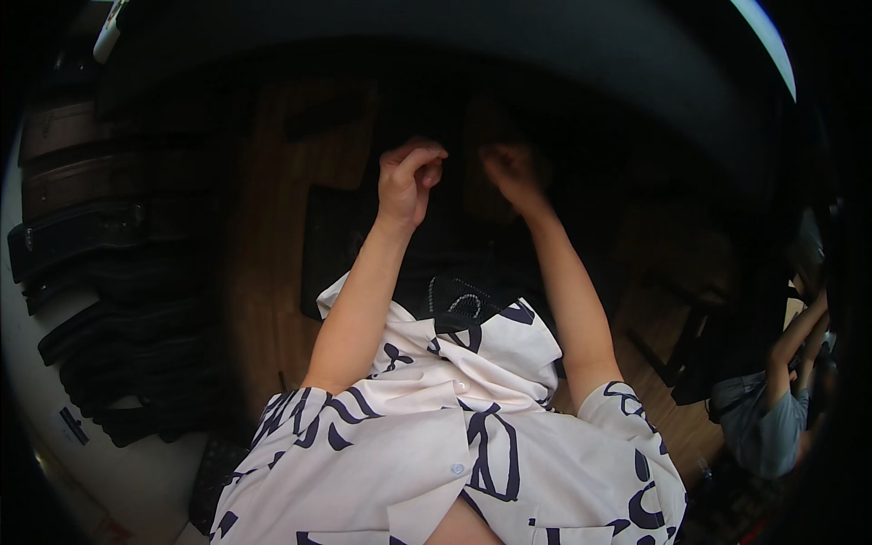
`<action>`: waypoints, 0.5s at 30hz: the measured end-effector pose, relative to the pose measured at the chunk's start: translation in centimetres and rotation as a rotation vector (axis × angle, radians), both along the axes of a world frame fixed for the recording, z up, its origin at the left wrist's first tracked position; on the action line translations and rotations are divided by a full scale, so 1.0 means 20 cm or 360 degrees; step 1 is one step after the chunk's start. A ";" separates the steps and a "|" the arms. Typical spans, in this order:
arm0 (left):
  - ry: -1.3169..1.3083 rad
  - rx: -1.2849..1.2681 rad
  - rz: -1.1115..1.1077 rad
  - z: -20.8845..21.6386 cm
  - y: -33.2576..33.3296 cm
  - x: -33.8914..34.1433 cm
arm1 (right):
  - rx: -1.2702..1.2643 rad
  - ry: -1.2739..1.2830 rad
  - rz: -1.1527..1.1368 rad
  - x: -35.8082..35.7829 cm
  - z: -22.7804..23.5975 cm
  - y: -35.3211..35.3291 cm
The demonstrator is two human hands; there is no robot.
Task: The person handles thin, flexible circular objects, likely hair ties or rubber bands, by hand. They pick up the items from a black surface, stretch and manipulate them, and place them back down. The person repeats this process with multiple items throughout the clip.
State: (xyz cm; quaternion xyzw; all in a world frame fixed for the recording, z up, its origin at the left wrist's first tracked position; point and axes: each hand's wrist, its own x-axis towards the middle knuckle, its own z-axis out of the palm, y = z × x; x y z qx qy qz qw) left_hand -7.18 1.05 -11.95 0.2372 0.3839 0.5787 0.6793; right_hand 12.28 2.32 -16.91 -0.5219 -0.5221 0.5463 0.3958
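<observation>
Both my hands are raised in front of me, a short gap between them, over a dark area. My left hand (413,180) is closed, its fingers curled in toward the thumb. Whatever it may pinch is too small or too dark to make out. On the other side of the gap, my right hand (516,174) is smeared by motion and partly lost in shadow. Its fingers look bent, but I cannot tell if they hold anything. Below the hands, a dark patch with a pale beaded or stitched pattern (454,298) shows at the hem of my patterned shirt (427,427).
Several long dark cases (82,232) are stacked along the left. Wooden flooring (263,227) shows beside me. A large dark surface (436,41) spans the far side. At the right edge another person in a grey-blue top (763,427) has bare arms bent.
</observation>
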 end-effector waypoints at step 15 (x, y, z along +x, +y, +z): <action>-0.0103 0.0047 -0.0068 0.02 0.01 0.00 | -0.0403 0.1317 0.0004 0.08 0.05 0.07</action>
